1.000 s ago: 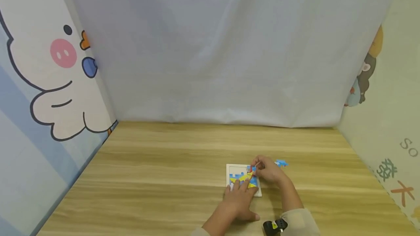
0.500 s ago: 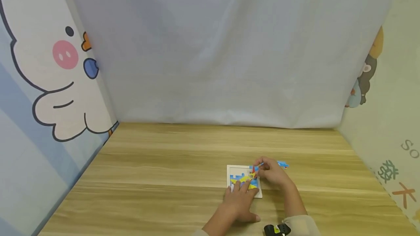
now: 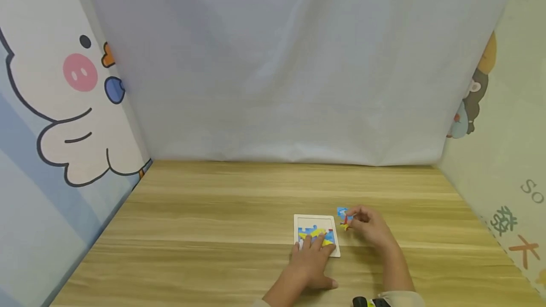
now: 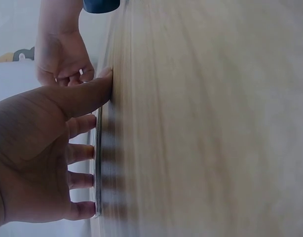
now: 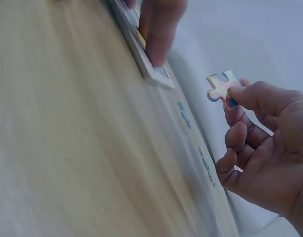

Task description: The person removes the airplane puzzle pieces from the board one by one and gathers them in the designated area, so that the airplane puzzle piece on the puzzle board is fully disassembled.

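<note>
- Fingers point(image 5: 234, 113) of the right hand point(image 3: 371, 228) pinch one puzzle piece point(image 5: 221, 91) between thumb and index; I see the other fingers curling loosely below that grip.
- Right forearm: on my head feed it rises from the bottom edge and leans left, a pale sleeve point(image 3: 403, 299) at the wrist.
- The pinched puzzle piece is up off the tabletop point(image 3: 213, 207), just right of the puzzle tray point(image 3: 313, 216); it shows red, yellow and blue.
- The left hand point(image 3: 313, 265) lies palm down, fingers straight and spread over the near part of the puzzle tray. From the left wrist I see its fingertips resting on the tray and its thumb stretched out to the tabletop.
- Inside the tray I make out joined blue and yellow pieces point(image 3: 304, 230), with bare backing along the far side.
- Two loose pieces point(image 5: 207, 168) lie on the tabletop beyond the tray's corner, apart from each other.
- Writing: I can read "SO" point(image 3: 532, 192) and a dark green 發 point(image 3: 504, 221) on the right wall; the orange-red character point(image 3: 524, 252) beneath I cannot read for certain.
- A black device point(image 3: 370, 302) sits by the right wrist with a yellow patch; any lettering there is too small for me.
</note>
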Demonstrator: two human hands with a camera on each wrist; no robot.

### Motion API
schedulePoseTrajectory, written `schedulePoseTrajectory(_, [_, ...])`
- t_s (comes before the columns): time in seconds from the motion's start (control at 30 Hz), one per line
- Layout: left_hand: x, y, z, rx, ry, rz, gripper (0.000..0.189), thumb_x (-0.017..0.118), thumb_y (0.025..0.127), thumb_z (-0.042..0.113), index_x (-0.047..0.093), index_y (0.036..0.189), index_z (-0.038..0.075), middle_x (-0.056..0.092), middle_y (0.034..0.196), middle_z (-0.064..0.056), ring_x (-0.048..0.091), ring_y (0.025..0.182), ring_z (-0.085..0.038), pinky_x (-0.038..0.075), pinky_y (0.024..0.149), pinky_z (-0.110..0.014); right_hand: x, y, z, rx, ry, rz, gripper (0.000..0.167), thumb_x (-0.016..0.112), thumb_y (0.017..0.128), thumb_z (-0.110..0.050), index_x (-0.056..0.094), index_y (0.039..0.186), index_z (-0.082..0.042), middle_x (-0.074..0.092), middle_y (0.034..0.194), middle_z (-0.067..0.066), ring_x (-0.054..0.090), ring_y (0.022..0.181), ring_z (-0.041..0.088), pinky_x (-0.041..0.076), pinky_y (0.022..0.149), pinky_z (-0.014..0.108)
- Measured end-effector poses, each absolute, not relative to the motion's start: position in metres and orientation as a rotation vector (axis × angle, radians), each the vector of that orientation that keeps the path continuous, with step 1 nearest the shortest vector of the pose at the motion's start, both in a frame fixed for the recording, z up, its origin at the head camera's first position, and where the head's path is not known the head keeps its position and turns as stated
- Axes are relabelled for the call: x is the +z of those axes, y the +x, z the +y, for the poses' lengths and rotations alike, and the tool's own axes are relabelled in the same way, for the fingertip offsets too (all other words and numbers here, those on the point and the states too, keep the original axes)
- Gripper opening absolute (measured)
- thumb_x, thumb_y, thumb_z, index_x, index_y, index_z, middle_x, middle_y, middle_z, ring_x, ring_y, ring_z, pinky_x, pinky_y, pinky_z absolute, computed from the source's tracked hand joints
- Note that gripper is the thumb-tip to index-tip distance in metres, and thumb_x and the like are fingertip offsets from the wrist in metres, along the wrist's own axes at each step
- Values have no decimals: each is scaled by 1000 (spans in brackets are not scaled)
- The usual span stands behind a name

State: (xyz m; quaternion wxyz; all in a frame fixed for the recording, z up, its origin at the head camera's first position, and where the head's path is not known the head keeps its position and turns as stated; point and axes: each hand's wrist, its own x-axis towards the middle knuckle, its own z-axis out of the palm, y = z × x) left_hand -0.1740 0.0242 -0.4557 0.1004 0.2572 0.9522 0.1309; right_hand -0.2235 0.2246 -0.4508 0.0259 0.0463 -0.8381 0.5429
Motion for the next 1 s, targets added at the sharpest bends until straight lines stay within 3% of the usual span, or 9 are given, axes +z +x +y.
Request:
schedulePoseTrajectory(0.23, [-457,-173,23,396,755,2820,78,75,68,54,46,136,30,30,148,0,27,132,-33,29,100,-54,-451,-222,237,1637,15,-2584,18,63,83,0,60,100,6,61,79,8,52,71,18,43,60,27])
schedulePoseTrajectory(0.4, [-458,-173,23,391,764,2827,78,75,68,54,46,136,30,30,148,0,27,133,-32,29,100,-54,-449,-218,248,1583,-14,-2618,22,64,87,-7,60,105,5,64,89,10,57,80,21,44,70,30])
schedulePoseTrajectory(0.57, [-459,-174,23,377,781,2844,78,75,68,55,45,136,31,30,147,1,27,132,-32,29,100,-53,-445,-217,259,1555,-19,-2624,25,63,88,-10,61,107,6,68,87,11,62,83,22,44,77,32])
schedulePoseTrajectory(0.77, [-460,-174,22,381,778,2849,78,75,68,55,46,136,31,30,147,1,28,132,-32,29,100,-53,-444,-220,272,1508,-21,-2636,23,64,86,-6,61,104,7,67,84,11,59,79,21,46,68,31])
schedulePoseTrajectory(1.0, [-459,-175,22,398,776,2848,78,76,67,55,47,136,31,30,147,1,28,132,-32,30,100,-54,-442,-224,286,1466,-13,-2671,22,59,89,-5,60,107,8,65,86,11,55,80,20,43,67,31])
